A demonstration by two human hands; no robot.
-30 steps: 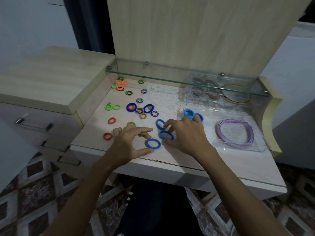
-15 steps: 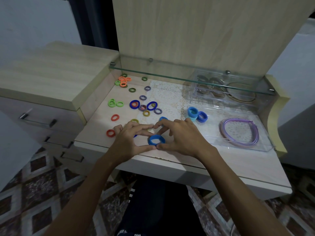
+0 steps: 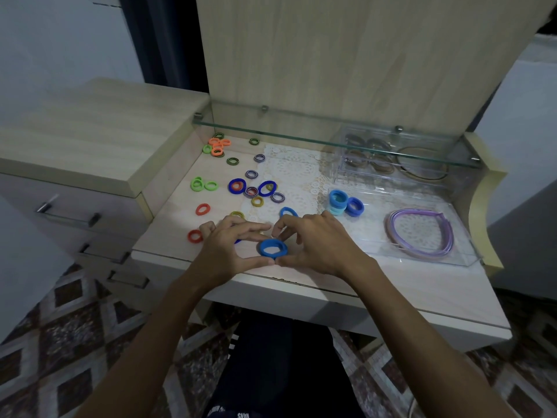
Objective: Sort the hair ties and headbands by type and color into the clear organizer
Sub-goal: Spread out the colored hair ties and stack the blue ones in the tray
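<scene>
a small stack of round blue fabric hair ties [image 3: 272, 248] is cupped between both hands near the front edge of the pale wooden counter [image 3: 391, 276]. it is pinched between thumb and forefingers of the left hand [image 3: 230, 247] from its left and of the right hand [image 3: 316, 242] from its right, with the thumbs meeting just below it. the clear plastic organizer [image 3: 464, 254] lies to the right, beyond the right hand, which is nearer, so a rightward carry is judged likely.
</scene>
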